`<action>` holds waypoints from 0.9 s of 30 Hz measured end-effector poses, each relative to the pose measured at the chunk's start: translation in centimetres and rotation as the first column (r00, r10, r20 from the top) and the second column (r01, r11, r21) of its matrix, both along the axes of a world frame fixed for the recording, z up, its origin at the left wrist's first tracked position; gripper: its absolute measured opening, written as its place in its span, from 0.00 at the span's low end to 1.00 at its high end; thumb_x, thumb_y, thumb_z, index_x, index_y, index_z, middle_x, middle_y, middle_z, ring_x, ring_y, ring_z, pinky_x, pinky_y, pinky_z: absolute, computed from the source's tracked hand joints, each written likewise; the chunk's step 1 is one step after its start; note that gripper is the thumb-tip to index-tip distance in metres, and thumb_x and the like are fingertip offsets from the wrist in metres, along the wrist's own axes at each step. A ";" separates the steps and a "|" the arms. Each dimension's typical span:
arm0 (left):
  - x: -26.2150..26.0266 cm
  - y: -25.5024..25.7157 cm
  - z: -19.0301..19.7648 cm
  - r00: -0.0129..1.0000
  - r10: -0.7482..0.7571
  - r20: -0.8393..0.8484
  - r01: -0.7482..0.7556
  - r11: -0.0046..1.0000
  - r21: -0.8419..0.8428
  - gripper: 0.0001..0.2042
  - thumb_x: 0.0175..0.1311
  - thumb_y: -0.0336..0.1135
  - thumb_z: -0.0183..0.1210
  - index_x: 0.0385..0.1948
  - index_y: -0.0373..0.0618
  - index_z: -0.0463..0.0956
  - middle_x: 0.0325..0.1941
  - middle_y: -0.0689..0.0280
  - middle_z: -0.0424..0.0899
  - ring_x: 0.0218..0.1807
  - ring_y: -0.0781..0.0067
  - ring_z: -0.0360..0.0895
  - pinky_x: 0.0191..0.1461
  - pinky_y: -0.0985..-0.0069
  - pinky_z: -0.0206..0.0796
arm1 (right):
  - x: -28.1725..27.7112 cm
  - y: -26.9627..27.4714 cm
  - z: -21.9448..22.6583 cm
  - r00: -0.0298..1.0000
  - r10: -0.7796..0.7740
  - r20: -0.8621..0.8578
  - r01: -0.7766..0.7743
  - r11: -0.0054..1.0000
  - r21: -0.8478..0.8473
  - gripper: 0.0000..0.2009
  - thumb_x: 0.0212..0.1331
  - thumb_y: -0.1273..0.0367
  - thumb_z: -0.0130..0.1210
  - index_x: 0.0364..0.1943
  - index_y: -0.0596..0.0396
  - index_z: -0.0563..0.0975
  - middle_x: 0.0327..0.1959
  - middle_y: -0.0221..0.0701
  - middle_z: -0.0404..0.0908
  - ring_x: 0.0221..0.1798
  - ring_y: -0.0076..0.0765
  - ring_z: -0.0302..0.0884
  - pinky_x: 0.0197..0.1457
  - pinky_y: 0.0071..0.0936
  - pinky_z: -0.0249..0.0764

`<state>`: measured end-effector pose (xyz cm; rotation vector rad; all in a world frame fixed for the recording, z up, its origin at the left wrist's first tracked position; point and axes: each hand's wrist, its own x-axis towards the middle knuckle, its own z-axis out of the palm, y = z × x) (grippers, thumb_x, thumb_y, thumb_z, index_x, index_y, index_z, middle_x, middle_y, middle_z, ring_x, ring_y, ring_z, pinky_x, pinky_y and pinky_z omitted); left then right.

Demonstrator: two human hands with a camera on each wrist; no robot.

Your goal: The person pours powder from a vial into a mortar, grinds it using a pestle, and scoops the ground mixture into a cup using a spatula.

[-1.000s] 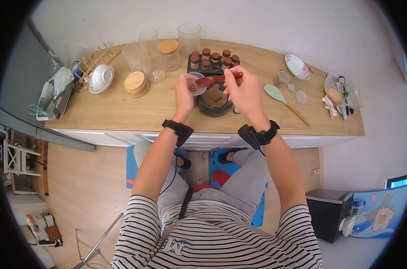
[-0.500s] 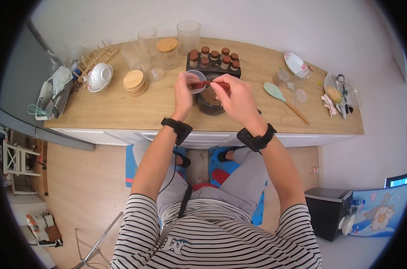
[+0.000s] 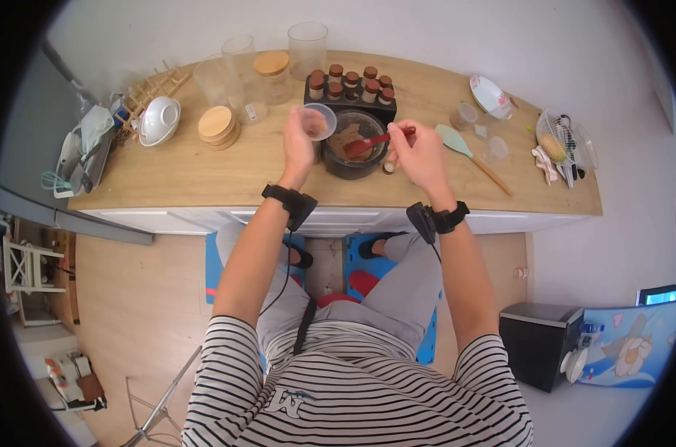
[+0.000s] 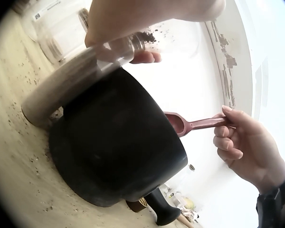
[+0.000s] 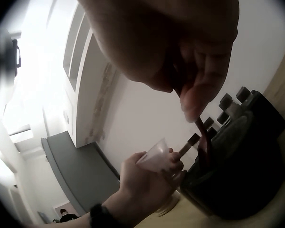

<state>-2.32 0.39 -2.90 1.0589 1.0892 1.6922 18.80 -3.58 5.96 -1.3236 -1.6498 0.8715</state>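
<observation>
My left hand (image 3: 299, 149) holds a clear conical funnel (image 5: 154, 156) at the mouth of a glass tube (image 4: 61, 92) with brownish powder inside. The tube stands on the counter right beside a black bowl (image 4: 118, 142), and dark crumbs cling near its top. Between thumb and fingers, my right hand (image 3: 421, 158) pinches the handle of a red scoop (image 3: 367, 143). The scoop's head dips into brown powder (image 3: 341, 139) inside the bowl, partly hidden by the bowl's wall in the left wrist view.
Behind the bowl stands a black rack (image 3: 385, 113) of brown-capped tubes. A loose cap (image 3: 388, 167) lies right of the bowl, beyond it a green spatula (image 3: 455, 140). Glass jars (image 3: 308, 48) and a wooden-lidded jar (image 3: 219, 127) stand to the left. Powder is scattered on the counter (image 4: 19, 156).
The scoop was over the funnel half a second ago. My right hand has since moved right and lowered the scoop into the bowl; my left hand keeps its hold on the funnel.
</observation>
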 end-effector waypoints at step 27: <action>-0.1 0.3 -0.4 0.998 -0.029 0.062 0.028 0.999 0.023 0.29 0.76 0.49 0.28 0.30 0.39 0.76 0.25 0.64 0.81 0.30 0.74 0.74 0.39 0.76 0.62 | 1.6 2.9 -2.5 0.951 0.172 0.257 -0.237 0.938 0.252 0.10 0.65 0.68 0.54 0.33 0.62 0.78 0.22 0.32 0.80 0.22 0.25 0.79 0.26 0.25 0.71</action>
